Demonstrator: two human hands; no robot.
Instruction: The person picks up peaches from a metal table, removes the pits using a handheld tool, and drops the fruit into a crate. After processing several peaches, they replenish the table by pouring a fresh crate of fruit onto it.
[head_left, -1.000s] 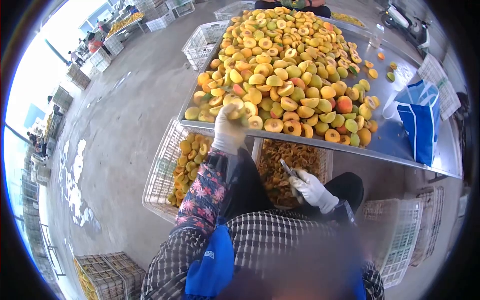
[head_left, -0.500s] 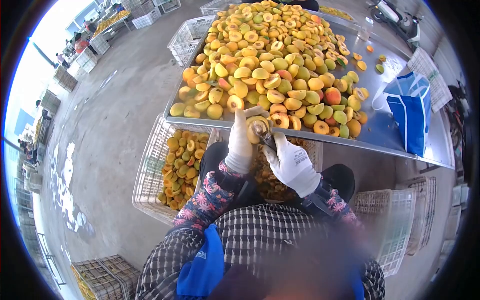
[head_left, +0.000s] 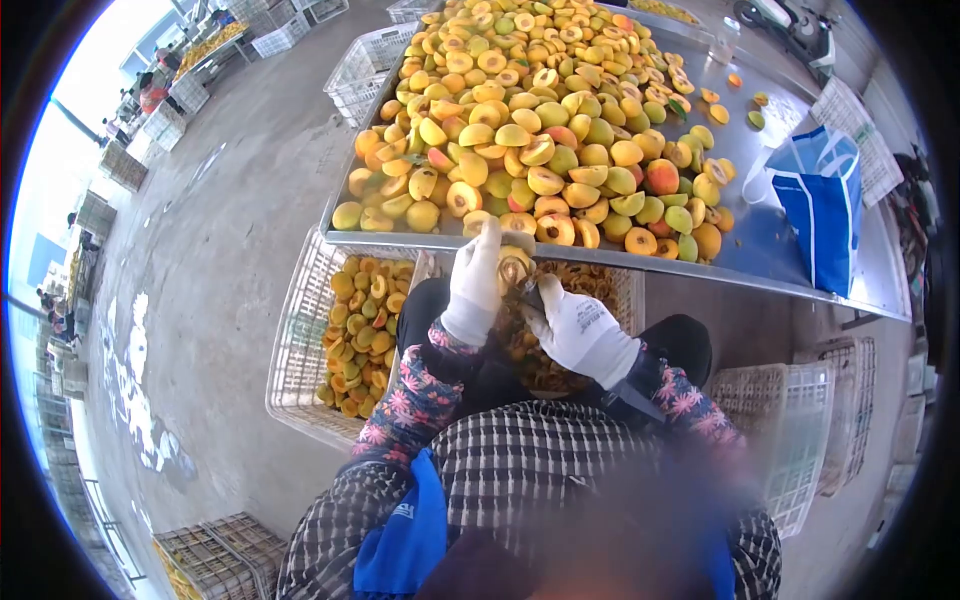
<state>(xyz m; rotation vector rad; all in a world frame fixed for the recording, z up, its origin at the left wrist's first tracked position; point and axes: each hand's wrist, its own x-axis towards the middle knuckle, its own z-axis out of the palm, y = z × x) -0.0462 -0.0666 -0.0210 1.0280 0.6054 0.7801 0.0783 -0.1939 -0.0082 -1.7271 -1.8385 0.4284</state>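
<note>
In white gloves, my two hands meet just in front of the metal table's near edge. My left hand (head_left: 474, 288) is closed around a halved yellow peach (head_left: 514, 262), its cut face turned up. My right hand (head_left: 588, 336) grips a dark-handled pitting tool (head_left: 532, 294), whose metal tip is against the peach near the stone. The tip's exact shape is blurred. Beyond the hands, a large heap of halved peaches (head_left: 520, 130) covers much of the metal table (head_left: 700, 90).
A white crate (head_left: 290, 385) of peach halves stands at my lower left; another crate (head_left: 632, 300) with fruit pieces sits beneath my hands. On the table's right lies a blue bag (head_left: 822, 225), with a clear jar (head_left: 724, 42) farther back. Stacked crates (head_left: 775, 430) stand at my right.
Both hands have come slightly lower and toward me with the peach. The tool has turned a little against the fruit, and the camera view has shifted slightly.
</note>
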